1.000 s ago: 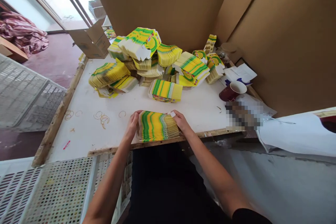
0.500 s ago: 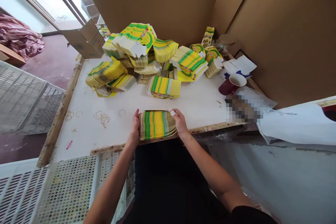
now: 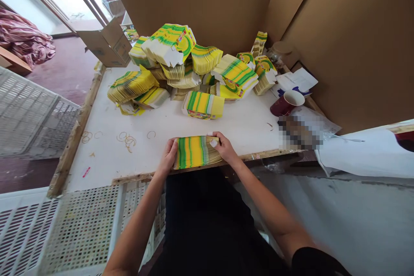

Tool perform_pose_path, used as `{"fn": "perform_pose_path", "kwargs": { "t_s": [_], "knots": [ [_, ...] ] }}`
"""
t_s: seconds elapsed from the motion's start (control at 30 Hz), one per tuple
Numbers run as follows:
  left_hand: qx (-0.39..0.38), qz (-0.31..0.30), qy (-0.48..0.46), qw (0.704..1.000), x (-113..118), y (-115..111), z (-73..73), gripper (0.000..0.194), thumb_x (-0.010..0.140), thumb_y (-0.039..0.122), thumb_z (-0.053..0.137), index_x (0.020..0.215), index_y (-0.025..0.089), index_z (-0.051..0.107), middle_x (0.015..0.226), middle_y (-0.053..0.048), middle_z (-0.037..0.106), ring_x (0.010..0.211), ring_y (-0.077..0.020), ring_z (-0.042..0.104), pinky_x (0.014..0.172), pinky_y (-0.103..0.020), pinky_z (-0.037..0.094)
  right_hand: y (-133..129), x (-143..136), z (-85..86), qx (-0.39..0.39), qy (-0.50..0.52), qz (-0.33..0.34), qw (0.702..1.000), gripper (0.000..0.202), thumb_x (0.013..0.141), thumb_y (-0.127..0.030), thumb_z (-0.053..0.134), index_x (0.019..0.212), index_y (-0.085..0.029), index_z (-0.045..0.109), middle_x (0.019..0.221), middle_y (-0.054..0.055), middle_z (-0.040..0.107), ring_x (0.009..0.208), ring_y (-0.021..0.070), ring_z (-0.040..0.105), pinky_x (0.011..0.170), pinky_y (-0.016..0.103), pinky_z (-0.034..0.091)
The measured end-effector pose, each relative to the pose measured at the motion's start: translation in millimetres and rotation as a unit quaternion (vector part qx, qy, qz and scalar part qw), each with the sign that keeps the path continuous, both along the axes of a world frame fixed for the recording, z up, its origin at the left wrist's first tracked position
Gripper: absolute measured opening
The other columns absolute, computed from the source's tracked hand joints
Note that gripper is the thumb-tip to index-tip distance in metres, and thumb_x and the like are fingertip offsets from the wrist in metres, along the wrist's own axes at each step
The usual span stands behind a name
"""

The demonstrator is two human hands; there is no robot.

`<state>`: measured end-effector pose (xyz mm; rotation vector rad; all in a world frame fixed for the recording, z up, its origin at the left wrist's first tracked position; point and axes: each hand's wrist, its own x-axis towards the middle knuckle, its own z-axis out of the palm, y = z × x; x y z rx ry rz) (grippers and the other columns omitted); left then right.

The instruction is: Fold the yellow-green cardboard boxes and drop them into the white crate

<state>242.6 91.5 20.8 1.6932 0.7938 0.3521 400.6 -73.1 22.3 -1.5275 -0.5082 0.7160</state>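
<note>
A stack of flat yellow-and-green cartons (image 3: 192, 152) lies at the front edge of the white table, gripped at both ends. My left hand (image 3: 168, 155) is closed round its left end, thumb near the top corner. At the fanned right end, my right hand (image 3: 223, 147) holds the layered edges between thumb and fingers. Just behind sits another striped bundle (image 3: 203, 105). Farther back, several more bundles are heaped, with a large one (image 3: 170, 45) on top. Rubber bands (image 3: 129, 140) lie on the table to the left.
A dark red mug (image 3: 286, 103), papers (image 3: 297, 79) and a plastic bag stand at the right. An open cardboard box (image 3: 111, 45) is at the back left corner. White plastic crates (image 3: 80, 228) are below and left of the table. Tall cardboard walls off the back.
The held stack has shifted slightly right, and its right end looks more spread out. My left fingers have moved in over its left end. The view has tilted a little.
</note>
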Motion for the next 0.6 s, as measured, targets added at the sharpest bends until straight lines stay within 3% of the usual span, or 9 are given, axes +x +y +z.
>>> {"fn": "perform_pose_path", "kwargs": {
  "t_s": [0.07,0.13,0.23,0.33,0.43,0.5,0.6],
  "knots": [
    [-0.013,-0.039,-0.008,0.999,-6,6,3.4,0.072,0.071,0.080,0.046,0.112,0.021,0.058,0.113,-0.010,0.064,0.113,-0.0314,0.057,0.102,-0.047,0.043,-8,2,0.6,0.008,-0.026,0.058,0.998,0.086,0.057,-0.069,0.071,0.123,-0.019,0.048,0.118,0.012,0.061,0.110,0.0284,0.056,0.096,0.042,0.044],
    [-0.022,-0.126,-0.029,0.991,-16,15,6.0,0.094,0.058,0.085,0.056,0.126,0.021,0.051,0.130,-0.013,0.057,0.125,-0.0353,0.049,0.108,-0.048,0.038,-15,5,0.7,0.010,-0.053,0.134,0.990,0.113,0.053,-0.076,0.069,0.139,-0.016,0.027,0.133,0.018,0.048,0.120,0.0303,0.050,0.100,0.044,0.042],
    [-0.001,-0.280,-0.041,0.959,-30,31,6.4,0.123,0.047,0.082,0.067,0.145,0.020,0.027,0.150,-0.019,0.034,0.138,-0.0399,0.032,0.114,-0.053,0.027,-25,11,1.1,-0.001,-0.086,0.230,0.969,0.127,0.049,-0.077,0.071,0.144,-0.018,0.013,0.144,0.021,0.033,0.130,0.0321,0.042,0.107,0.047,0.036],
    [0.074,-0.329,-0.010,0.941,-36,37,3.9,0.131,0.048,0.072,0.076,0.149,0.018,0.012,0.154,-0.024,0.022,0.142,-0.0415,0.024,0.115,-0.057,0.020,-31,15,1.9,-0.035,-0.146,0.279,0.949,0.128,0.045,-0.065,0.081,0.145,-0.019,0.015,0.148,0.020,0.026,0.139,0.0340,0.029,0.114,0.048,0.025],
    [0.147,-0.295,0.028,0.944,-34,35,2.5,0.123,0.056,0.061,0.078,0.149,0.016,0.011,0.152,-0.024,0.025,0.140,-0.0409,0.027,0.114,-0.057,0.024,-32,12,0.9,-0.070,-0.199,0.264,0.941,0.109,0.057,-0.042,0.082,0.145,-0.018,0.020,0.145,0.019,0.033,0.138,0.0314,0.032,0.113,0.045,0.027],
    [0.177,-0.270,0.043,0.945,-29,34,3.7,0.116,0.056,0.055,0.079,0.147,0.016,0.018,0.148,-0.022,0.033,0.136,-0.0398,0.035,0.112,-0.055,0.029,-31,8,-1.2,-0.083,-0.215,0.222,0.947,0.093,0.065,-0.029,0.073,0.143,-0.017,0.024,0.139,0.018,0.042,0.131,0.0288,0.043,0.109,0.044,0.034],
    [0.179,-0.267,0.056,0.945,-19,38,7.8,0.101,0.051,0.050,0.081,0.135,0.016,0.038,0.132,-0.016,0.051,0.124,-0.0372,0.048,0.107,-0.052,0.037,-24,7,-4.7,-0.089,-0.204,0.159,0.962,0.082,0.063,-0.021,0.069,0.136,-0.019,0.033,0.128,0.014,0.053,0.118,0.0271,0.054,0.102,0.042,0.042]
  ]
}}
